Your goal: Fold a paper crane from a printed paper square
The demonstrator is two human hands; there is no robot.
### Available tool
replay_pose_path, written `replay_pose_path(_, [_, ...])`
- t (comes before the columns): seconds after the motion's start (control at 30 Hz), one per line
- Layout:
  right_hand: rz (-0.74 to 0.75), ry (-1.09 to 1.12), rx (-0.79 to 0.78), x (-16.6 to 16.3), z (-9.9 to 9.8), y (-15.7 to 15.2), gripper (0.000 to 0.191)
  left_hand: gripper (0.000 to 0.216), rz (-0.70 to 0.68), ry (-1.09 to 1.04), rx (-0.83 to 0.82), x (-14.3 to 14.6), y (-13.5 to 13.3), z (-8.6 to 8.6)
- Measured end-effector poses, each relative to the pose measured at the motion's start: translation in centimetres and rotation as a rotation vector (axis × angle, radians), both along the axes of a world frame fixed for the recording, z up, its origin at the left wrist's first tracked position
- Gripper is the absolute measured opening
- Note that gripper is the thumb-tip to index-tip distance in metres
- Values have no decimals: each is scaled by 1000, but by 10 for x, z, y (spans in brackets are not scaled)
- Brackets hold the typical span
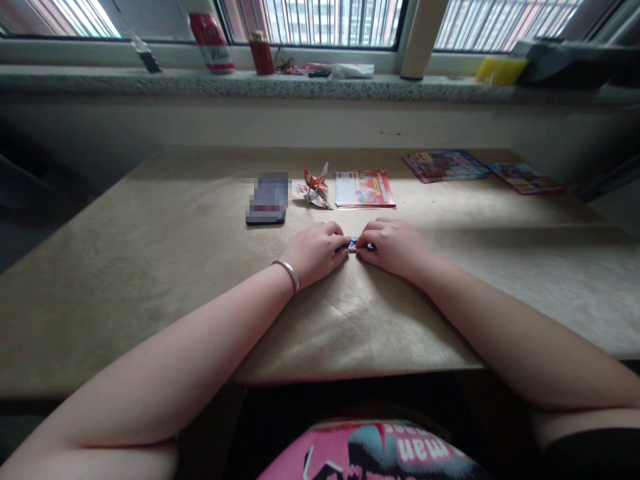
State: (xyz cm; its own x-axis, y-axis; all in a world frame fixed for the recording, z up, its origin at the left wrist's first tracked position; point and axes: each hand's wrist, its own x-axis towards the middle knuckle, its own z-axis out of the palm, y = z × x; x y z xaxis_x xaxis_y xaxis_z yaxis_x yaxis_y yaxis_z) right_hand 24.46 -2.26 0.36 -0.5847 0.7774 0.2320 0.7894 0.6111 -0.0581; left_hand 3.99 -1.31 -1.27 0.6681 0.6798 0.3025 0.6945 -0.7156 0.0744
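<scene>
Between both hands, low on the table, is a small folded piece of dark patterned paper (353, 245). My left hand (319, 251), with a silver bangle at the wrist, pinches its left end. On the other end, my right hand (393, 245) has its fingers closed. The fingers cover most of the paper, so its full shape is hidden. Just beyond the hands stands a red and white folded paper figure (316, 187) with pointed tips. Beside it on the right lies a stack of red and white printed sheets (365, 189).
A phone-like dark slab (268, 198), its face blurred, lies left of the paper figure. Colourful leaflets (445, 165) rest at the table's back right. On the window sill (320, 87) stand a red can (212, 43), a red-brown cylinder (261, 53) and a yellow item (501, 70).
</scene>
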Motion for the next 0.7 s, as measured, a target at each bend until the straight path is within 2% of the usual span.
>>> replay_pose_path(0.37, [-47,162,-79,2,-5,5,18,29,22,7,-15,1,-1,3])
replay_pose_path(0.57, [-64,127,-65,-2,-5,5,16,30,40,-9,-22,3,0,2])
replay_pose_path(0.7, [-94,160,-61,-5,-8,8,15,26,100,-26,-14,6,4,1])
